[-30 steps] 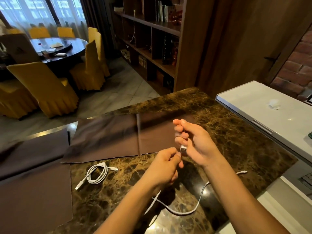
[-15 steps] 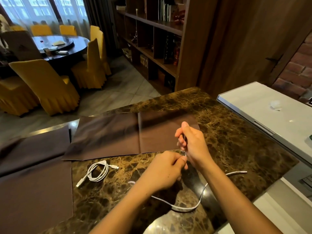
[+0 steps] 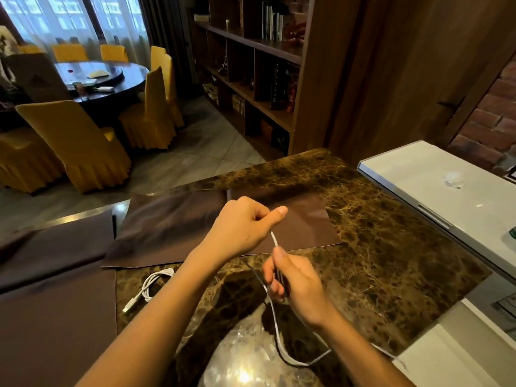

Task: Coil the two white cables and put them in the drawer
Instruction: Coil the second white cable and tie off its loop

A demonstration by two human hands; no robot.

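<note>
A loose white cable runs taut between both hands and trails in a loop over the marble counter toward its near right edge. My left hand is raised above the brown placemat, fist closed on the cable's upper end. Nearer and lower, my right hand pinches the same cable. A second white cable, coiled, lies on the counter to the left of my left forearm, which hides part of it. No drawer is in view.
Dark brown placemats cover the counter's far middle and left. A white glossy unit with a metal edge adjoins the counter on the right. Beyond are a bookshelf, yellow chairs and a round table.
My left hand has risen and moved away over the placemat, pulling the cable out between the hands. My right hand has dropped nearer. The trailing loop has slid toward the counter's near edge.
</note>
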